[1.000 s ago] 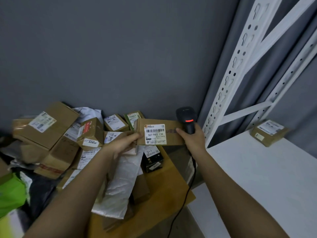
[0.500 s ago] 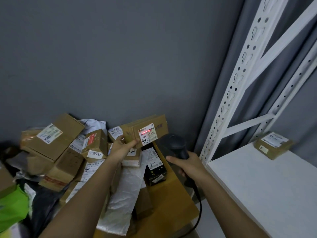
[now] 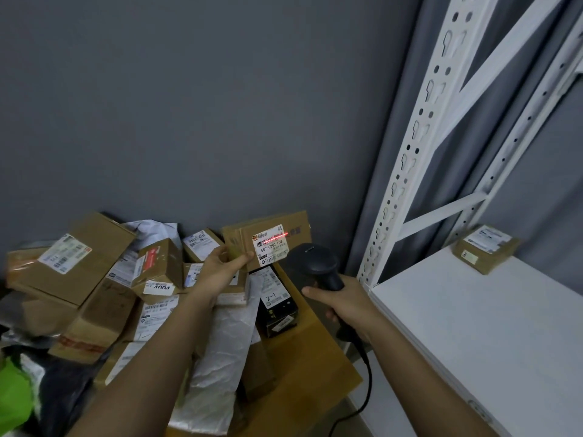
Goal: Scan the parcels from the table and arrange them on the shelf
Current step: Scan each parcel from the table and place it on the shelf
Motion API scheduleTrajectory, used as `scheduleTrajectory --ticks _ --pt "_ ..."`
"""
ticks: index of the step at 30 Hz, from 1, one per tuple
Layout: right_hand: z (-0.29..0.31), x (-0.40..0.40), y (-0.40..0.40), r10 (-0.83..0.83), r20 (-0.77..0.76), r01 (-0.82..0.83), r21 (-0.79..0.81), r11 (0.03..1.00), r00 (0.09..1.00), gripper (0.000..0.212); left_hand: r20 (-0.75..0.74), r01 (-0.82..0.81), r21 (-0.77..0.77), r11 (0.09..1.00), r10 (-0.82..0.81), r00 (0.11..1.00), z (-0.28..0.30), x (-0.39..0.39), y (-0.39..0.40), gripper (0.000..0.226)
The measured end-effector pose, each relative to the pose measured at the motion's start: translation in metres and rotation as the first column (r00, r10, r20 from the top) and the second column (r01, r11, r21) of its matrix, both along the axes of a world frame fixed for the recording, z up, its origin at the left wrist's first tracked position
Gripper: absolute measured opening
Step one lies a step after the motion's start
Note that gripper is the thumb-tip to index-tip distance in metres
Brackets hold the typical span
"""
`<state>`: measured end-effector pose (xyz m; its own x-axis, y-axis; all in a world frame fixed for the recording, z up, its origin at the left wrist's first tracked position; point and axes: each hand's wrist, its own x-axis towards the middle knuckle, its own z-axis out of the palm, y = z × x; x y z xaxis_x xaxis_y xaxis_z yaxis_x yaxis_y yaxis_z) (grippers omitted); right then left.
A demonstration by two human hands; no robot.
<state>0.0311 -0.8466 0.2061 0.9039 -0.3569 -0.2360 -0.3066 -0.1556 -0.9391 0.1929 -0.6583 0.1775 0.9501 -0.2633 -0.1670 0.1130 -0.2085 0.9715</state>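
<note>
While the left hand [image 3: 220, 266] held the brown box [image 3: 268, 239] up over the pile, fingers clamped on it, the right hand [image 3: 344, 304] gripped the scanner [image 3: 315, 263], red line on the label [image 3: 272, 247].

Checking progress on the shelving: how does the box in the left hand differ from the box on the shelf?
The held box is lifted and tilted in the left hand; the shelf box lies flat on the white shelf. The held box has the scanner's red line across its label; the shelf box has none. The shelf box carries a small "2" sticker on its side. Both are brown cardboard with white labels.
</note>
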Motion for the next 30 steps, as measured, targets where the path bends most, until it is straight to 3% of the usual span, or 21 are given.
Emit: scheduleTrajectory --ticks 4,7,9,11,13,16,24,30 --pt "-0.014 -0.012 -0.016 -0.204 0.043 0.192 0.198 0.961 0.978 0.02 0.003 0.076 0.019 0.997 -0.076 0.997 -0.007 -0.005 -0.009 0.059" --pt "-0.025 -0.027 -0.036 -0.449 0.062 0.416 0.281 0.865 0.892 0.02 -0.018 0.173 0.073 0.982 -0.172 0.985 -0.008 -0.018 -0.022 0.089" --pt "-0.031 -0.039 -0.052 -0.558 0.067 0.517 0.3 0.802 0.827 0.023 -0.014 0.275 0.09 0.957 -0.275 0.961 -0.007 -0.032 -0.039 0.092" --pt "-0.034 -0.053 -0.068 -0.639 0.082 0.58 0.341 0.739 0.765 0.023 -0.002 0.362 0.114 0.925 -0.364 0.931 -0.003 -0.05 -0.062 0.081" --pt "-0.036 -0.07 -0.085 -0.702 0.102 0.628 0.371 0.684 0.704 0.02 0.029 0.433 0.138 0.891 -0.441 0.897 -0.001 -0.069 -0.091 0.052" --pt "-0.042 -0.101 -0.115 -0.766 0.096 0.695 0.36 0.622 0.636 0.025 -0.007 0.532 0.11 0.84 -0.534 0.845 -0.008 -0.09 -0.142 0.036" --pt "-0.074 -0.18 -0.194 -0.908 -0.051 0.893 0.213 0.396 0.415 0.032 -0.239 0.621 0.004 0.784 -0.602 0.762 -0.044 -0.145 -0.296 0.045" --pt "-0.089 -0.199 -0.235 -0.918 -0.134 0.924 0.139 0.356 0.374 0.03 -0.309 0.582 -0.019 0.813 -0.558 0.77 -0.076 -0.148 -0.368 0.042"
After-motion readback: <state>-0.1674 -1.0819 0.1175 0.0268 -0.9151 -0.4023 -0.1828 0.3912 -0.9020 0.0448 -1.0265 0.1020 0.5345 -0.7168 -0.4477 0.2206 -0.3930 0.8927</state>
